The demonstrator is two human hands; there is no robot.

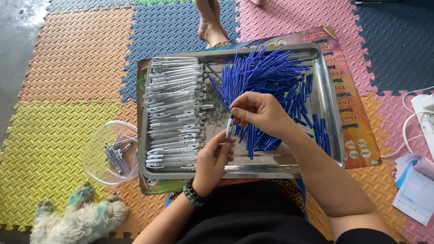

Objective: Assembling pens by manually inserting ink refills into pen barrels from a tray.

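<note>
Pen barrel, white plastic [229,128], pinched upright between left hand [212,160] and right hand [257,113] over rectangular steel tray [332,113], with blue refill tubes [266,81] heaped just behind for easy reach.

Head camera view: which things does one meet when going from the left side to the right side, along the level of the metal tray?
Clear plastic bowl → rows of grey pen barrels → heap of small springs → pile of blue refills → white cable

A home floor workspace: coloured foam puzzle mats [77,58], bare feet [211,22], a fluffy dog [79,219] alongside.
</note>
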